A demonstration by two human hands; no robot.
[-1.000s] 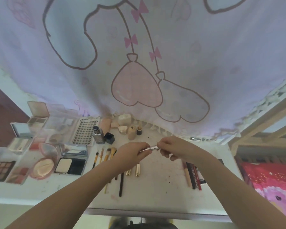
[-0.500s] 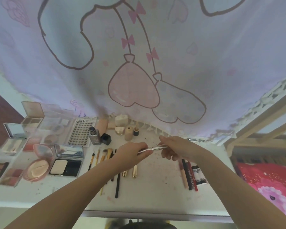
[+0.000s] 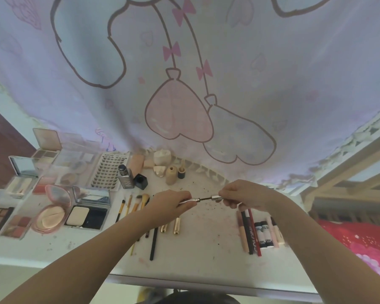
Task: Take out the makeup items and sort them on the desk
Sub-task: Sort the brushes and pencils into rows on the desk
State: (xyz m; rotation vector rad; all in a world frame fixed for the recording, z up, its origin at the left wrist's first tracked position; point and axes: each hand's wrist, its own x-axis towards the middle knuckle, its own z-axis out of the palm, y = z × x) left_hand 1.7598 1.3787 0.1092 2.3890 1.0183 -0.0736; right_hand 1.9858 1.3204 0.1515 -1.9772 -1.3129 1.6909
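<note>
Head view: left hand (image 3: 170, 202) round silver tube (image 3: 188, 202), right hand (image 3: 241, 195) pinching cap (image 3: 216, 197), both partly hidden.

Bare desk (image 3: 206, 242) lies open beneath my hands, between the brushes (image 3: 138, 207) and gold tubes (image 3: 170, 224) on my left and the row of pencils and tubes (image 3: 259, 231) on my right. Bottles (image 3: 140, 181) crowd the back edge.

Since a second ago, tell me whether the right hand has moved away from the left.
Yes. The right hand has drawn rightward from the left hand, pulling the silver cap off the tube; a dark wand now shows between them above the desk.
</note>
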